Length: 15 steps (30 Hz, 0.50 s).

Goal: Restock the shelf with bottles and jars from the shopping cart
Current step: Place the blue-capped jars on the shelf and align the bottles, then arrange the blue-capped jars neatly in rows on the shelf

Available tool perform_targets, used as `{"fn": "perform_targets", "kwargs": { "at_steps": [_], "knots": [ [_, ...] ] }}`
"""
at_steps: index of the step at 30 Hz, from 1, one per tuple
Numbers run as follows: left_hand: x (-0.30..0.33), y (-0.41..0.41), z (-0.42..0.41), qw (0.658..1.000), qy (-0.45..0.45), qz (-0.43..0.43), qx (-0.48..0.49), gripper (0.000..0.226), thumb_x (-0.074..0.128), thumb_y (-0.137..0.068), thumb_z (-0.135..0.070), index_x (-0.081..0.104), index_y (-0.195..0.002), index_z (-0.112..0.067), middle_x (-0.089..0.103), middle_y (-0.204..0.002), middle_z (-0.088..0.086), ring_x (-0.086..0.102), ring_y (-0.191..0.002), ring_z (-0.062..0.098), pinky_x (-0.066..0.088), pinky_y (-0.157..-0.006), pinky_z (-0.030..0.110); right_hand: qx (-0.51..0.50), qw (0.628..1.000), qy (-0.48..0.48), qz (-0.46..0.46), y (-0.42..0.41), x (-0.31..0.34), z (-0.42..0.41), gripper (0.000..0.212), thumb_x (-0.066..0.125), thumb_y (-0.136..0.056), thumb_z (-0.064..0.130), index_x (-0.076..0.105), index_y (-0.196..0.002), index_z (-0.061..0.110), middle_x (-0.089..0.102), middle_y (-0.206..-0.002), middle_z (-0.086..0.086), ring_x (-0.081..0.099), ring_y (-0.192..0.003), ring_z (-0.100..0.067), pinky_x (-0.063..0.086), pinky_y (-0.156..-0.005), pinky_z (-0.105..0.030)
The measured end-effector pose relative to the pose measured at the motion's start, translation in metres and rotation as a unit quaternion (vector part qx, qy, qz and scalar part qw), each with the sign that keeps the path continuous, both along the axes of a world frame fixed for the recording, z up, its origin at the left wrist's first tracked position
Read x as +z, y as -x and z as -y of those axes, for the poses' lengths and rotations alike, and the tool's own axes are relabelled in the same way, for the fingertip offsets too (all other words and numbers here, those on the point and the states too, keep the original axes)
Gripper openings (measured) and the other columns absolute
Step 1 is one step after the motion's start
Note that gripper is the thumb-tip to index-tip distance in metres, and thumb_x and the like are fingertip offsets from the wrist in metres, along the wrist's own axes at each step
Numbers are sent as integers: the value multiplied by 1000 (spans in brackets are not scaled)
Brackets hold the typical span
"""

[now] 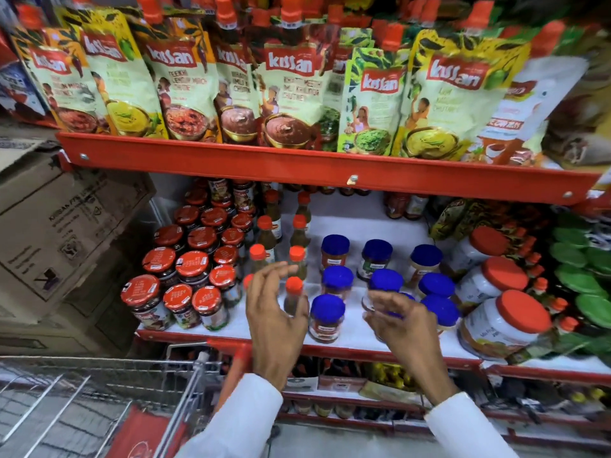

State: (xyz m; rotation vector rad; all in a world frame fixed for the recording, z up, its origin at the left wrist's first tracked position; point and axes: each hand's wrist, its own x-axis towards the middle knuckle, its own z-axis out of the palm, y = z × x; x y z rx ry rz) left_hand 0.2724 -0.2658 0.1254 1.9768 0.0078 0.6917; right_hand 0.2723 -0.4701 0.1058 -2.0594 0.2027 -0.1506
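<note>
My left hand [274, 319] hovers at the front of the middle shelf [350, 340], fingers spread. A small orange-capped bottle [293, 294] stands in the gap between thumb and fingers; I cannot tell whether they touch. My right hand [401, 328] curls around a blue-lidded jar [384, 280] in the second row of similar jars [335, 247]. The jar's lower body is hidden by my fingers. More orange-capped bottles [264, 231] stand in two columns behind. The wire shopping cart [99, 391] is at the lower left; its contents are not visible.
Red-lidded jam jars [193, 264] fill the shelf's left part. Large white tubs with orange lids [506, 314] lie at the right. Chutney pouches [291, 90] hang on the upper shelf [297, 163]. Cardboard boxes [62, 233] are stacked at the left.
</note>
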Motion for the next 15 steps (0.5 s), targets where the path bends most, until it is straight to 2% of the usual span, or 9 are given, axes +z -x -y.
{"fn": "perform_targets", "kwargs": {
  "at_steps": [3, 6, 10, 11, 13, 15],
  "knots": [
    [-9, -2, 44, 997, 37, -64, -29, 38, 72, -75, 0, 67, -97, -30, 67, -97, -5, 64, -83, 5, 55, -71, 21, -37, 999, 8, -3, 1, 1, 49, 36, 74, -78, -4, 70, -111, 9, 73, -102, -7, 71, -91, -17, 52, -68, -9],
    [-23, -9, 88, 980, 74, -172, -70, 38, 68, -79, 3, 63, -84, -35, 71, -80, -6, 63, -66, 1, 55, -64, 19, -37, 988, 146, 15, -9, -3, 81, 42, 74, -75, 0, 71, -115, 13, 73, -110, -12, 69, -100, -28, 45, -79, -22],
    [-45, -26, 123, 960, -23, -263, -89, 25, 54, -86, 10, 63, -83, -14, 61, -77, 3, 52, -48, 2, 44, -47, 15, 77, 965, 250, -19, -26, -12, 100, 43, 64, -74, 1, 66, -114, 17, 67, -102, -17, 62, -97, -35, 50, -79, -36],
    [-50, -28, 127, 953, -31, -279, -112, 27, 58, -84, 10, 63, -82, -16, 63, -79, 3, 53, -48, 0, 46, -48, 16, 106, 959, 262, -32, -30, -16, 103, 40, 61, -74, 1, 64, -111, 17, 65, -99, -16, 62, -96, -35, 51, -76, -39],
    [-56, -28, 139, 934, 2, -330, -135, 36, 75, -73, 4, 62, -85, -26, 70, -86, 0, 62, -61, 3, 54, -61, 18, 159, 946, 279, -49, -37, -20, 109, 40, 55, -73, -3, 61, -105, 20, 61, -96, -12, 60, -99, -34, 45, -69, -36],
    [-55, -26, 146, 926, 36, -349, -136, 40, 79, -71, 5, 62, -96, -21, 68, -90, -4, 61, -68, 4, 50, -57, 7, 192, 937, 289, -44, -44, -24, 111, 52, 55, -72, -6, 59, -113, 26, 62, -111, -9, 56, -112, -30, 46, -75, -35]
  ]
}}
